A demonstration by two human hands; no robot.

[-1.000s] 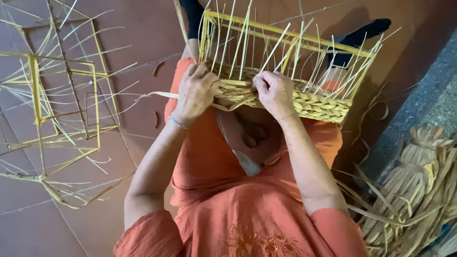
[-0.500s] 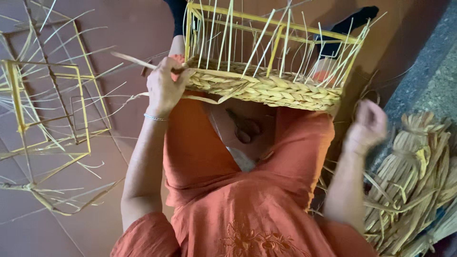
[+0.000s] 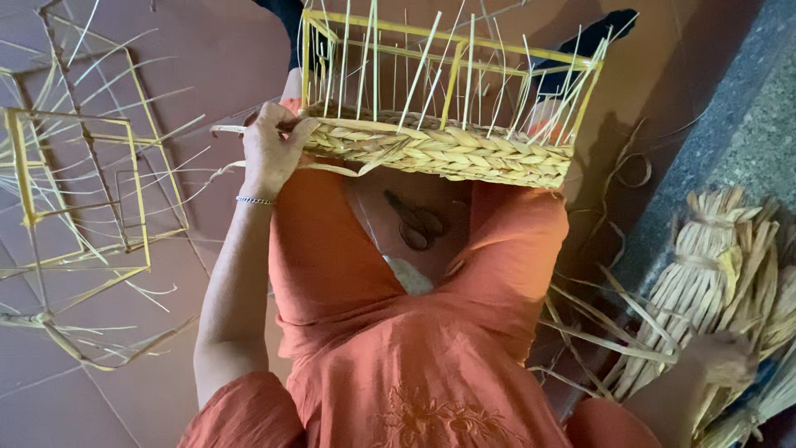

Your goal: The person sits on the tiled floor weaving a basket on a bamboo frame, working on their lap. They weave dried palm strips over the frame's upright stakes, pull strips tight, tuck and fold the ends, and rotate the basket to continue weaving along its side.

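**Basket weaving, mid-row: one hand parked, one off fetching**

The half-woven basket [image 3: 439,149] sits at 12 o'clock in the head view, resting on the person's lap above the orange dress [image 3: 398,332]. It has a yellow wire frame with thin upright stakes, and only the bottom band is plaited.

Looks to me like the step is adding weaving material. The left hand [image 3: 269,149] is at the basket's 9 o'clock corner with its grip clenched on the rim and a loose strand end [image 3: 228,130], pinning the work. The right hand [image 3: 721,357] is way down at 4 o'clock on the bundle of dried straw [image 3: 705,274]; it's blurred, so I can't tell whether the fingers have closed on a strand.

My guess is that the next move needs one fresh strand pulled free and brought to the held corner.

Scissors [image 3: 419,224] lie in the lap. Spare wire frames [image 3: 75,199] sit on the tiled floor [image 3: 149,382] at 9 o'clock.
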